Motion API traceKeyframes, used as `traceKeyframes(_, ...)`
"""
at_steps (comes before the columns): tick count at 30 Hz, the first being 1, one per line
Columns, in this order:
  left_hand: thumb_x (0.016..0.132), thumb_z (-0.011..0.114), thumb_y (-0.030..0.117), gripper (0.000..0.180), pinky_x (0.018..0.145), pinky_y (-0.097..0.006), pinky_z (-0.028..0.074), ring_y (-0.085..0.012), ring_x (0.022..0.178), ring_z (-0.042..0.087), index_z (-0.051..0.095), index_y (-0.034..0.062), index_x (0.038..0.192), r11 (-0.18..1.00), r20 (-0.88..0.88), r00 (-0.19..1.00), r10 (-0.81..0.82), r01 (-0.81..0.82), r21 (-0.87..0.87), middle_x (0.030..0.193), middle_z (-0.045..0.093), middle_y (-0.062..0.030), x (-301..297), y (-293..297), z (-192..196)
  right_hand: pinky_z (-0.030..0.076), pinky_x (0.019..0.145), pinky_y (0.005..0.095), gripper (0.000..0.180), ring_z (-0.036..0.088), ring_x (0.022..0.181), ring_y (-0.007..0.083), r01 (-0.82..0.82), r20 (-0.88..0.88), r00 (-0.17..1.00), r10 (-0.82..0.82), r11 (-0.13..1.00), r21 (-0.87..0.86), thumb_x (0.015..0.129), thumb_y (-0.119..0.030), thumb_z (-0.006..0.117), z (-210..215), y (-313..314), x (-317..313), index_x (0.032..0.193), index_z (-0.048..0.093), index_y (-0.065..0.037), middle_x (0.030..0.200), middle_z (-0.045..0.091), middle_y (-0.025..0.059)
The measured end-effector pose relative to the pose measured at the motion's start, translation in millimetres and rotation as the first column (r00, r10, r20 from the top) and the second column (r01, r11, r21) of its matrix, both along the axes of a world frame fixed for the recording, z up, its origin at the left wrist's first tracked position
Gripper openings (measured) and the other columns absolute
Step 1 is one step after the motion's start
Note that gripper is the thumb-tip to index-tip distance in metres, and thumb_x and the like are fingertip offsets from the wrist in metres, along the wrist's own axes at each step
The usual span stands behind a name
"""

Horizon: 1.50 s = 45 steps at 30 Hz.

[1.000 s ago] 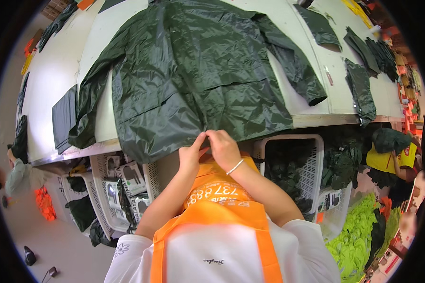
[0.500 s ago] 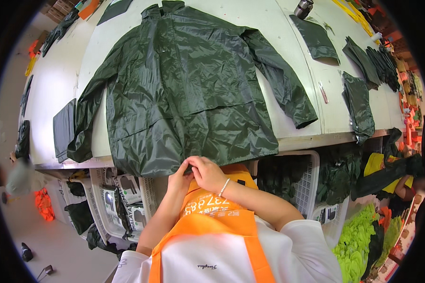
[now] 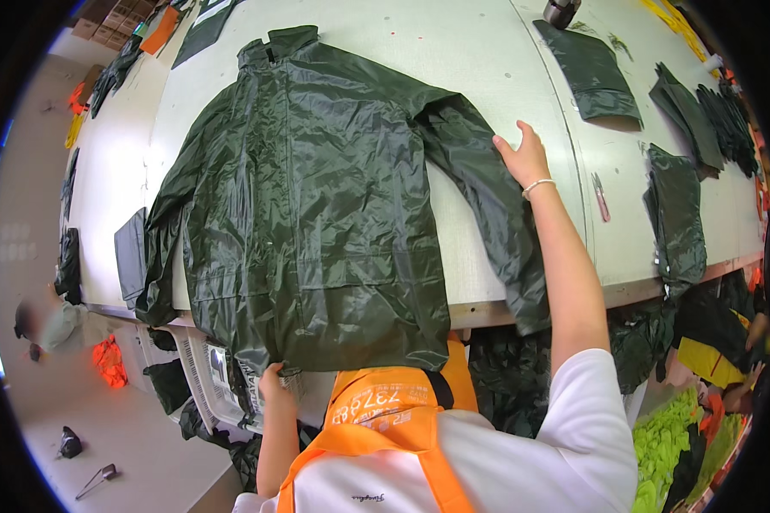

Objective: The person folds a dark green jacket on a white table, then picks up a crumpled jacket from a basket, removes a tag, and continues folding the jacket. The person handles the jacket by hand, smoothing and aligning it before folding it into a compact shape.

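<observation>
A dark green rain jacket (image 3: 334,197) lies spread front up on the white table, its collar at the far side and its hem hanging over the near edge. My left hand (image 3: 272,382) is closed on the hem at its left part; the fingertips are partly hidden by the fabric. Beside the jacket's right sleeve (image 3: 488,205), my right hand (image 3: 524,156) is open, thumb and fingers apart, with the thumb close to the sleeve's outer edge. That sleeve's cuff hangs over the table's near edge.
Small snips (image 3: 601,198) lie right of the sleeve. Folded green pieces (image 3: 590,73) and a folded garment (image 3: 676,214) are farther right, a dark metal flask (image 3: 561,12) at the back. White crates (image 3: 204,376) stand under the table edge. Another person (image 3: 56,321) is at the left.
Both hands were together at the hem's middle. My right hand has moved far and right to the sleeve; my left has moved left along the hem. The jacket's lower part has shifted left and nearer.
</observation>
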<state>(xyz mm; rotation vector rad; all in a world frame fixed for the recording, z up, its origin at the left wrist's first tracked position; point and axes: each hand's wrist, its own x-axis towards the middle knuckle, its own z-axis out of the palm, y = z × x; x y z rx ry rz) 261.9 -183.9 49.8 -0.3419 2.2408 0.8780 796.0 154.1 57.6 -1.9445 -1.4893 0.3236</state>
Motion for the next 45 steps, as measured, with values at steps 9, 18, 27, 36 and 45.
traceKeyframes(9, 0.070, 0.076, 0.022, 0.086, 0.105, -0.042, 0.028, -0.0367, 0.126, 0.033, 0.027, -0.0034, 0.136, 0.059, -0.818, -0.007, -0.576, 0.997, -0.050, 0.136, 0.033, -0.0229, 240, 230, 47, 0.044, 0.081, 0.0404, 0.040, 0.053, 0.094, 0.0327, -0.257, 0.073, 0.962, 0.264, 0.962, -0.093, 0.075, -0.006, 0.064, -38, -40, -58, 0.114, 0.054, -0.005, 0.098, 0.060, 0.0137)
traceKeyframes(18, 0.066, 0.044, -0.012, 0.054, 0.092, -0.033, 0.043, -0.0367, 0.103, 0.057, 0.057, -0.0010, 0.117, -0.043, -0.684, 0.016, -0.729, 0.997, 0.069, 0.107, 0.062, -0.0204, 255, 318, 5, 0.046, 0.086, 0.0348, 0.035, 0.060, 0.093, 0.0293, -0.310, -0.431, 0.881, 0.198, 0.928, -0.208, 0.077, 0.004, 0.054, -16, -48, -3, 0.111, 0.058, -0.003, 0.103, 0.062, 0.0175)
traceKeyframes(27, 0.070, 0.040, -0.009, 0.045, 0.081, -0.023, 0.044, -0.0109, 0.084, 0.058, 0.062, -0.0035, 0.109, -0.083, 0.085, -0.137, -0.987, 0.885, 0.459, 0.094, 0.065, -0.0055, 156, 322, 13, 0.047, 0.082, 0.0284, 0.023, 0.061, 0.087, 0.0171, -0.328, -0.259, 0.936, 0.236, 0.850, -0.411, 0.081, -0.011, 0.058, -24, 21, 13, 0.102, 0.066, -0.006, 0.094, 0.067, 0.0083)
traceKeyframes(36, 0.089, 0.058, 0.019, 0.019, 0.071, -0.020, 0.044, -0.0046, 0.077, 0.055, 0.066, 0.0013, 0.090, 0.050, 0.120, -0.023, -0.993, 0.821, 0.569, 0.085, 0.064, 0.0015, 159, 333, 14, 0.040, 0.097, 0.0334, 0.039, 0.055, 0.110, 0.0263, 0.202, 0.260, 0.953, -0.155, 0.965, -0.166, 0.084, -0.023, 0.058, -46, -24, 183, 0.118, 0.059, -0.004, 0.116, 0.060, 0.0153)
traceKeyframes(45, 0.087, 0.058, 0.020, 0.027, 0.075, -0.023, 0.044, -0.0108, 0.081, 0.058, 0.066, -0.0039, 0.096, 0.075, 0.155, -0.010, -0.988, 0.841, 0.536, 0.087, 0.066, -0.0025, 175, 342, -11, 0.044, 0.091, 0.0378, 0.048, 0.053, 0.106, 0.0336, 0.221, 0.354, 0.917, -0.185, 0.973, -0.064, 0.075, -0.017, 0.068, -49, -100, 192, 0.120, 0.055, -0.005, 0.118, 0.053, 0.0180)
